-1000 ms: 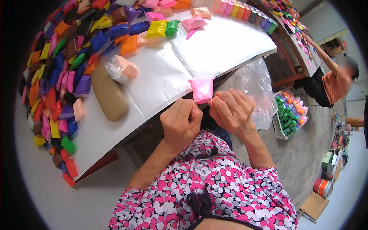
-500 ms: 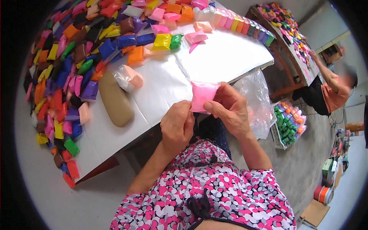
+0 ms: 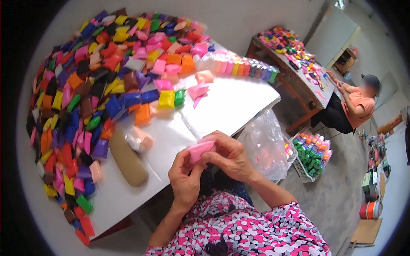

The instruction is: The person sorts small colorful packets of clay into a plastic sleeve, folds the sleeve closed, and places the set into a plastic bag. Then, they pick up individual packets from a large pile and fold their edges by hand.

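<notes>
A small pink packet point(image 3: 200, 150) is held between both hands above the table's near edge. My left hand point(image 3: 186, 179) pinches its left side with thumb and fingers. On the other side, my right hand point(image 3: 228, 157) grips it between thumb and bent fingers. The packet looks folded or flattened, with its narrow side towards me. To the left on the white table point(image 3: 171, 132) lie a long tan rounded block point(image 3: 128, 160) and a peach packet in clear wrap point(image 3: 140, 139).
Many coloured packets point(image 3: 102, 85) cover the table's left and back. A row of multicoloured packets point(image 3: 239, 67) lies along the far edge. A clear plastic bag point(image 3: 265, 145) and a white basket of packets point(image 3: 305, 170) are at right. Another person point(image 3: 358, 106) sits by a second table point(image 3: 314, 83).
Both hands have shifted left and slightly lower in view, and the pink packet has turned from face-on to folded or flattened. The view has tilted, and the other person's arm has lowered.
</notes>
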Demonstrator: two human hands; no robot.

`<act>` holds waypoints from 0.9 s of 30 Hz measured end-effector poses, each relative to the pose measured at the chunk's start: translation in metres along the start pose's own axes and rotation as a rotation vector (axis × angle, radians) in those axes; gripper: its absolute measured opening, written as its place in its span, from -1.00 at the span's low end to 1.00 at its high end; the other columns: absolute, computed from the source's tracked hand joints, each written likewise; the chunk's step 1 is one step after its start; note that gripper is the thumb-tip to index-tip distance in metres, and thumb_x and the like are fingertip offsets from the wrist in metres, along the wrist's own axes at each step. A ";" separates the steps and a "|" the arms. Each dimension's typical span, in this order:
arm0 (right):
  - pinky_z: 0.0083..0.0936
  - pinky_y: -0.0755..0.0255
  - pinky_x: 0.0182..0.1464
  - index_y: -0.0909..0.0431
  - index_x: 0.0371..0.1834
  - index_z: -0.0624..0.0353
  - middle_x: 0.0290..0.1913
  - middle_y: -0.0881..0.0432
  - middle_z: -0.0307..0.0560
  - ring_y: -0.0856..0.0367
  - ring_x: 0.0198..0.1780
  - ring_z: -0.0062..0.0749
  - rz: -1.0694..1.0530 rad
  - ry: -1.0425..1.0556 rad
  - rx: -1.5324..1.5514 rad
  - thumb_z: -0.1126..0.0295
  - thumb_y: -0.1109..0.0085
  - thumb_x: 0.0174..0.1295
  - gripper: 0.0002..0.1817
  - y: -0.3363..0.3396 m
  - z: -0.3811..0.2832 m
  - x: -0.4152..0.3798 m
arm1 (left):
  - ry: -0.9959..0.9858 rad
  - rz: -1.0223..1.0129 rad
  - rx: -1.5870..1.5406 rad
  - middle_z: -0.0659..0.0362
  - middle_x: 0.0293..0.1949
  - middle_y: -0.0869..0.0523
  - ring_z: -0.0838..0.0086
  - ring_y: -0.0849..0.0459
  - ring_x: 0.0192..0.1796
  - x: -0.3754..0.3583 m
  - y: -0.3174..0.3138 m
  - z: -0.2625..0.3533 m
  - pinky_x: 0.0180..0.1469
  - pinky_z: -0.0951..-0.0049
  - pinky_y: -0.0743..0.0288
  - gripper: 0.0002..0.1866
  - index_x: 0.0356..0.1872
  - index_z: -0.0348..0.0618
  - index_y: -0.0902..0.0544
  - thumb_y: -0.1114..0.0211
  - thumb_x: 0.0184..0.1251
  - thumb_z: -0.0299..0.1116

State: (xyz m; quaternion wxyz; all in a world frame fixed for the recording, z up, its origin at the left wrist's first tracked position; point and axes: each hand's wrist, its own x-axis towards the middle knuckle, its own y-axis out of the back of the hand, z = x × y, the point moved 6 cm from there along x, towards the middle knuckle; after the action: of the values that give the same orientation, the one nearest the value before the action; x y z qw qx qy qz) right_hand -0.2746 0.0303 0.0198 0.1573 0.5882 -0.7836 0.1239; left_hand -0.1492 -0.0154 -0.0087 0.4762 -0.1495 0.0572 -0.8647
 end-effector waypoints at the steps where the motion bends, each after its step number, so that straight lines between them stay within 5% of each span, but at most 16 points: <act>1: -0.68 -0.37 -0.42 -0.57 0.01 0.32 -0.26 -0.49 -0.22 -0.43 -0.44 -0.71 0.025 0.000 -0.010 0.49 -0.31 0.22 -0.70 0.000 0.000 0.000 | -0.016 0.016 0.018 0.16 -0.10 -0.68 0.59 -0.63 -0.12 0.000 0.001 0.001 -0.12 0.59 -0.56 -0.77 0.05 -0.32 -0.52 -0.23 0.45 -0.50; 4: -0.65 -0.40 -0.40 -0.47 0.14 0.34 -0.23 -0.50 -0.12 -0.49 -0.41 -0.63 0.010 -0.078 -0.354 0.40 -0.43 0.12 -0.47 -0.004 -0.020 0.002 | -0.247 0.083 0.398 0.05 -0.12 -0.67 0.36 -0.68 -0.11 0.000 0.003 0.022 -0.07 0.44 -0.56 -0.68 0.06 -0.34 -0.52 -0.32 0.35 -0.47; 6: -0.62 -0.43 -0.38 -0.45 0.14 0.35 -0.21 -0.53 -0.11 -0.52 -0.39 -0.60 0.037 -0.071 -0.304 0.38 -0.45 0.09 -0.44 -0.009 -0.020 0.003 | -0.389 0.106 0.570 -0.07 -0.08 -0.64 0.10 -0.68 -0.07 0.000 0.003 0.030 -0.04 0.31 -0.55 -0.63 0.08 -0.34 -0.51 -0.34 0.30 -0.45; 8: -0.58 -0.46 -0.35 -0.44 0.13 0.37 -0.17 -0.56 -0.07 -0.55 -0.36 -0.55 0.048 -0.094 -0.303 0.35 -0.47 0.06 -0.40 -0.014 -0.021 0.008 | -0.518 0.126 0.672 -0.09 -0.05 -0.63 0.09 -0.67 -0.07 0.002 0.000 0.037 -0.05 0.29 -0.55 -0.63 0.10 -0.35 -0.49 -0.32 0.30 -0.49; 11: -0.71 -0.39 -0.36 -0.43 0.19 0.28 -0.20 -0.57 -0.28 -0.45 -0.39 -0.76 0.048 -0.024 -0.240 0.40 -0.46 0.09 -0.41 -0.019 -0.013 0.015 | -0.592 0.134 0.746 -0.11 -0.01 -0.62 0.07 -0.66 -0.06 0.005 0.001 0.041 -0.06 0.28 -0.56 -0.60 0.12 -0.35 -0.48 -0.32 0.27 -0.54; 18: -0.65 -0.47 -0.35 -0.44 0.20 0.29 -0.20 -0.62 -0.16 -0.57 -0.33 -0.61 -0.077 -0.020 -0.358 0.30 -0.43 0.07 -0.37 -0.020 -0.004 0.046 | -0.366 0.111 0.643 -0.09 0.06 -0.62 0.16 -0.66 -0.03 -0.007 0.029 0.074 -0.03 0.34 -0.58 -0.55 0.15 -0.36 -0.47 -0.30 0.21 -0.62; 27: -0.61 -0.48 -0.23 -0.46 0.21 0.23 -0.07 -0.65 -0.21 -0.58 -0.20 -0.57 -0.310 -0.072 -0.407 0.32 -0.37 0.11 -0.42 -0.030 0.026 0.094 | -0.144 0.299 0.747 0.19 -0.08 -0.67 0.56 -0.60 -0.07 0.003 0.141 0.119 -0.01 0.52 -0.46 -0.79 0.00 -0.30 -0.62 -0.16 0.43 -0.51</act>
State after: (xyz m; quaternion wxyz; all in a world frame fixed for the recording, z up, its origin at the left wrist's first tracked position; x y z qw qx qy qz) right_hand -0.2732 -0.0708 0.0332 0.2614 0.6616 -0.6979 -0.0828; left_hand 0.0000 -0.0882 0.0708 0.6210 -0.0166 -0.2731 -0.7345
